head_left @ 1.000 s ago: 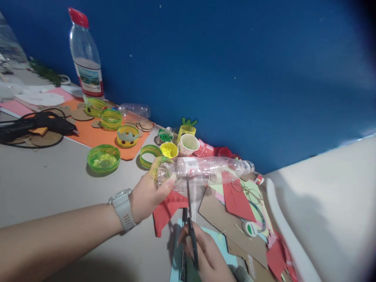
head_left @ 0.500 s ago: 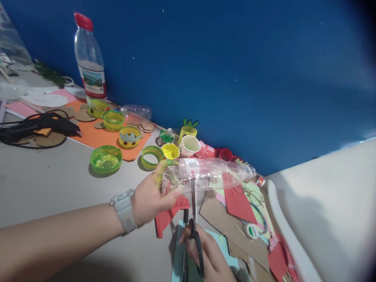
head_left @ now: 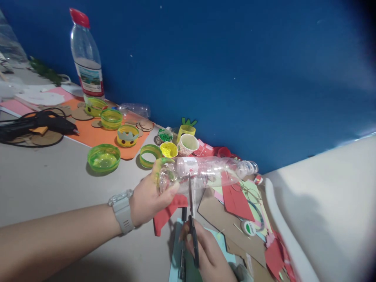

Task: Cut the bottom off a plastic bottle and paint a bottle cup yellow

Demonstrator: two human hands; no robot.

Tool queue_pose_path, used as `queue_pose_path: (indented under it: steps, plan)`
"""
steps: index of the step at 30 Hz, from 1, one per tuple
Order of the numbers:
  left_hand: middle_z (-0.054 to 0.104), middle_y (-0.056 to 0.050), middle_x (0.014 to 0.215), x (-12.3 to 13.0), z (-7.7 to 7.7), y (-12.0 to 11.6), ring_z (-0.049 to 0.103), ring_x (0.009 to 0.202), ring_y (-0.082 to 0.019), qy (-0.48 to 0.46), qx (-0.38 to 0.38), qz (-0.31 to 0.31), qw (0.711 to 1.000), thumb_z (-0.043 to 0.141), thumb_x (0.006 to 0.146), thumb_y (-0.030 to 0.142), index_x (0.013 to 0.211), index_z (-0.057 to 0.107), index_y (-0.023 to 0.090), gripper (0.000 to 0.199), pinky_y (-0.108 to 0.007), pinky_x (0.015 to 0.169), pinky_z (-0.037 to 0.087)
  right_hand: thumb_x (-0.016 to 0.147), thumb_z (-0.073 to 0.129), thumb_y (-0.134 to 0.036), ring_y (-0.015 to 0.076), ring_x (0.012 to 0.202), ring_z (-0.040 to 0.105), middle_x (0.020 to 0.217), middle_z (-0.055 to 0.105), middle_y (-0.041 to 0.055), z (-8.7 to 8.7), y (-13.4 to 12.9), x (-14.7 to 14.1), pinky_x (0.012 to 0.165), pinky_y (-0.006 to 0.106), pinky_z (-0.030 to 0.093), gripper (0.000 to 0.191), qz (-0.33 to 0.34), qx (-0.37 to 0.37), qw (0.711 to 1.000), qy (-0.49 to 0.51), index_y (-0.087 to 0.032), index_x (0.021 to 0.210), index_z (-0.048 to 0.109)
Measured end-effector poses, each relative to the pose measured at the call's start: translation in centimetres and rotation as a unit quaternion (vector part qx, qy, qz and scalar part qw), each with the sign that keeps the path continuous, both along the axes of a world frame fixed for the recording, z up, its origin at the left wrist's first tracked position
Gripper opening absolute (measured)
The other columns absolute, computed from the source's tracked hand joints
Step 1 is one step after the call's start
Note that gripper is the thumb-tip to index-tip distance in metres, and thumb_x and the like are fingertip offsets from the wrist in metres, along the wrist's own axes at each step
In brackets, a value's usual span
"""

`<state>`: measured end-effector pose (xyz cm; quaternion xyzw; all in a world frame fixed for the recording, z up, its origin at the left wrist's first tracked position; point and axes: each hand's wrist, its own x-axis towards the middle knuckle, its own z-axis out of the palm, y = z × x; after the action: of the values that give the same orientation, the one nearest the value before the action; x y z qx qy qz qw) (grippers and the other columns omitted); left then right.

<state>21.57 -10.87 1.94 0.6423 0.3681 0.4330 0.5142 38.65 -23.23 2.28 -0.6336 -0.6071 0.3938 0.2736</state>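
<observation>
A clear plastic bottle (head_left: 217,171) lies sideways in the air, its neck pointing right. My left hand (head_left: 152,196), with a grey watch on the wrist, grips the bottle's base end; yellow-green stains show on its fingers. My right hand (head_left: 205,246) holds black-handled scissors (head_left: 192,231) from below. The scissor blades point up and meet the bottle's lower side near its white label (head_left: 188,166). Whether the blades have gone through the plastic is hard to tell.
Green and yellow plastic rings and a bowl (head_left: 103,158) sit at left, near a glue gun (head_left: 44,125). Behind stands a red-capped bottle (head_left: 88,62). Paper cups (head_left: 188,144) are beyond the held bottle. Cardboard (head_left: 229,215) and red paper (head_left: 236,197) lie at right.
The scissors' handles look closer together, and the blades tilt slightly more to the left. The whole view has shifted a little, and both hands keep their holds.
</observation>
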Motion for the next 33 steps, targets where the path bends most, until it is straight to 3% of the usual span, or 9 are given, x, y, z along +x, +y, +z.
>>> queue_pose_path:
  steps: [4,9,13,16,22,27,33]
  plan:
    - [0.067,-0.004,0.126,0.1,-0.6,-0.1,0.062,0.117,-0.027,-0.022,-0.011,0.016,1.000,0.051,0.092,0.049,0.124,0.054,0.027,0.038,-0.046,0.108,0.042,0.099,0.029,-0.059,0.0181,0.070,0.055,0.075,0.060,0.0027,-0.7,-0.1,0.2,0.067,0.027,0.046,0.049,0.019,-0.003,0.999,-0.035,-0.021,0.083,0.054]
    - [0.075,-0.004,0.103,0.1,-0.7,0.0,0.068,0.104,-0.029,-0.006,-0.049,0.029,0.998,0.054,0.091,0.050,0.130,0.047,0.024,0.048,-0.049,0.100,0.048,0.098,0.033,-0.062,0.0186,0.071,0.058,0.077,0.064,0.0025,0.0,-0.2,-0.4,0.070,0.026,0.048,0.050,-0.010,0.007,1.000,-0.012,-0.021,0.086,0.059]
    - [0.070,-0.005,0.118,0.1,-0.6,0.1,0.064,0.114,-0.029,-0.010,-0.034,0.027,0.999,0.056,0.091,0.044,0.130,0.048,0.025,0.045,-0.048,0.106,0.043,0.097,0.036,-0.062,0.0187,0.068,0.059,0.075,0.065,0.0024,0.7,0.2,-1.0,0.067,0.026,0.049,0.050,-0.009,0.022,1.000,0.004,-0.022,0.088,0.065]
    - [0.070,-0.006,0.117,0.0,-0.8,0.0,0.063,0.114,-0.029,-0.005,-0.027,0.035,0.999,0.057,0.090,0.046,0.129,0.049,0.025,0.044,-0.051,0.109,0.039,0.098,0.036,-0.062,0.0187,0.065,0.060,0.071,0.065,0.0028,0.7,0.1,-1.2,0.065,0.026,0.050,0.051,-0.011,0.037,0.999,0.022,-0.022,0.085,0.065]
    - [0.064,-0.004,0.131,0.0,-1.1,-0.2,0.055,0.126,-0.028,-0.021,-0.008,0.003,1.000,0.051,0.094,0.050,0.125,0.055,0.027,0.039,-0.047,0.109,0.042,0.094,0.037,-0.067,0.0198,0.067,0.062,0.072,0.067,0.0040,0.2,-0.5,-1.3,0.067,0.028,0.053,0.055,-0.065,0.033,0.997,-0.016,-0.022,0.089,0.068]
    - [0.065,-0.005,0.129,0.1,-1.0,-0.3,0.054,0.127,-0.029,-0.007,-0.011,0.018,1.000,0.050,0.093,0.051,0.123,0.057,0.026,0.039,-0.048,0.109,0.041,0.094,0.033,-0.070,0.0204,0.066,0.064,0.074,0.070,0.0051,0.3,-0.5,-1.4,0.065,0.029,0.053,0.061,-0.043,0.046,0.998,-0.007,-0.023,0.099,0.072]
    - [0.069,-0.006,0.120,0.2,-0.5,-0.3,0.059,0.119,-0.031,-0.002,-0.023,0.028,0.999,0.050,0.091,0.053,0.117,0.060,0.025,0.040,-0.050,0.105,0.043,0.093,0.034,-0.071,0.0236,0.084,0.069,0.089,0.074,0.0081,-0.6,-1.2,-1.0,0.078,0.032,0.055,0.062,-0.087,0.027,0.995,-0.049,-0.024,0.107,0.073]
